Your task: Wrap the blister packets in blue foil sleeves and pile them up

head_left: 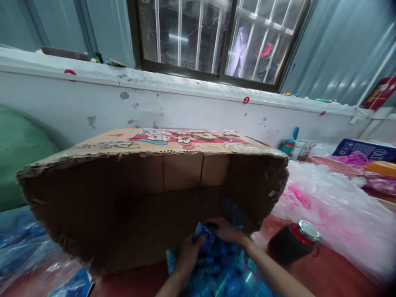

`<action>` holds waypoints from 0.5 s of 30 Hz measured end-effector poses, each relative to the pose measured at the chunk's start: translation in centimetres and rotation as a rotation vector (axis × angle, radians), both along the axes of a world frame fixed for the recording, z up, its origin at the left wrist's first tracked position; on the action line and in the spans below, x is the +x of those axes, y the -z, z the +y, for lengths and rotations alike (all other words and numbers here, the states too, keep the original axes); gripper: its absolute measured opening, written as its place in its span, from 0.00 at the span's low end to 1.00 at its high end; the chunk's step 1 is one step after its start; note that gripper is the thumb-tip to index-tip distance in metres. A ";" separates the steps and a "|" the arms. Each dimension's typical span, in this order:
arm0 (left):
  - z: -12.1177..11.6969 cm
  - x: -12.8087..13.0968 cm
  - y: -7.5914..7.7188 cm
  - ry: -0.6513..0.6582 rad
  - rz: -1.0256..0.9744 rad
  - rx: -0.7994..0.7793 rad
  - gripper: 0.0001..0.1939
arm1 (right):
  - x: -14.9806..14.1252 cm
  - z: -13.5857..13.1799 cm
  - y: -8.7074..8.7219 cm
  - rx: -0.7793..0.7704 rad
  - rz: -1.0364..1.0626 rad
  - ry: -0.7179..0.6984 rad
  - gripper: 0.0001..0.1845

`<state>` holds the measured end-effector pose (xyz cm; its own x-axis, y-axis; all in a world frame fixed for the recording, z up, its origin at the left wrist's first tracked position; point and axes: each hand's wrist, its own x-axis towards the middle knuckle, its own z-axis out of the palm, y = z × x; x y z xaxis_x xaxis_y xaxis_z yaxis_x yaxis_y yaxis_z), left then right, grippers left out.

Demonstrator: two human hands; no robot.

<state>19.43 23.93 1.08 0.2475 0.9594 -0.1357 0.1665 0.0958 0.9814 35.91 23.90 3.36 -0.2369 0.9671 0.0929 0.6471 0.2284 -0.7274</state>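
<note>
A small blue printed card or packet is pinched in my left hand, its thumb lying over the near face. My right hand is just to the right, at the mouth of the cardboard box, with its fingers curled. A dark blue bit shows at its fingertips, too blurred to name. Under both hands lies a heap of small blue, shiny plastic pieces. The cardboard box lies on its side with the open end facing me, and a few clear blue pieces sit inside it at the right.
A dark flask with a silver lid stands right of the box on the red tabletop. Clear plastic bags pile up behind it. Blue plastic wrapping lies at left, below a green bulging sack. A wall and window rise behind.
</note>
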 end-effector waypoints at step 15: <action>-2.0 -6.9 -1.3 -0.221 0.085 0.174 0.21 | -5.8 -10.4 -2.1 0.169 -0.287 0.179 0.17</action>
